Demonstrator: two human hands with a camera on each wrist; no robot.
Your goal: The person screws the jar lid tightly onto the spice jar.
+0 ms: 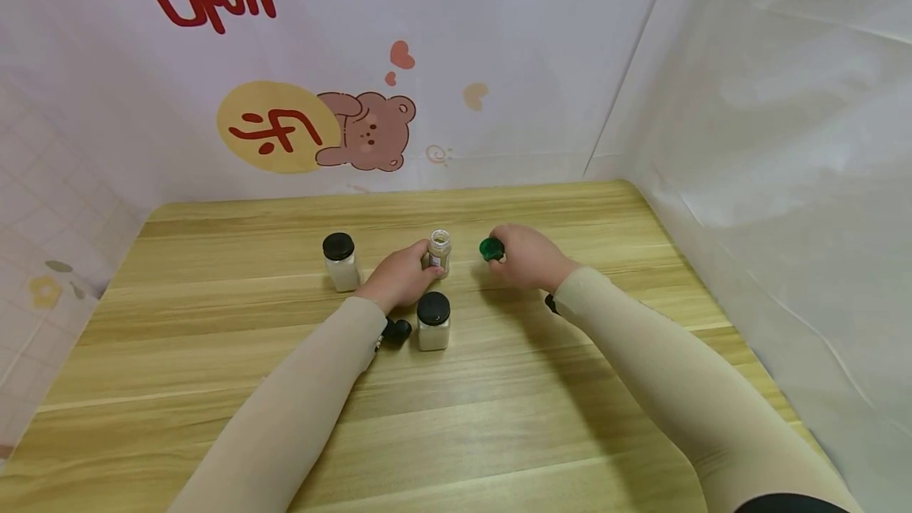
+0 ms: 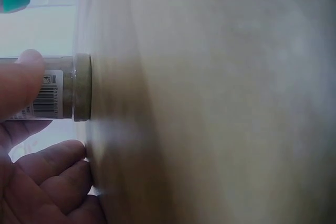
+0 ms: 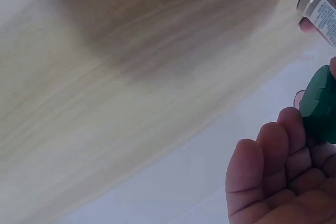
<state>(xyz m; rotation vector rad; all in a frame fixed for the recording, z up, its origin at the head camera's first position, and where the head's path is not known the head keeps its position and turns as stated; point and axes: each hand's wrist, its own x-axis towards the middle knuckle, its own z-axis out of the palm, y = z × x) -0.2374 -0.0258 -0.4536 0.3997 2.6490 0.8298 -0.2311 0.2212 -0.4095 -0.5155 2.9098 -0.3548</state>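
A small clear jar (image 1: 439, 258) with a barcode label stands upright on the table, its mouth uncovered. My left hand (image 1: 402, 275) grips it between thumb and fingers. In the left wrist view the jar (image 2: 67, 87) holds a brownish-green content and its base rests on the wood. To the right, my right hand (image 1: 527, 257) pinches a green cap (image 1: 491, 249), apart from the jar, with the hollow side showing in the head view. The same green cap (image 3: 319, 103) sits at the fingertips in the right wrist view.
Two square clear jars with black lids and pale contents stand nearby: one jar (image 1: 343, 266) left of my left hand, another jar (image 1: 433, 323) in front of the held one. The wooden table (image 1: 499, 418) ends at a white printed curtain (image 1: 527, 62) behind.
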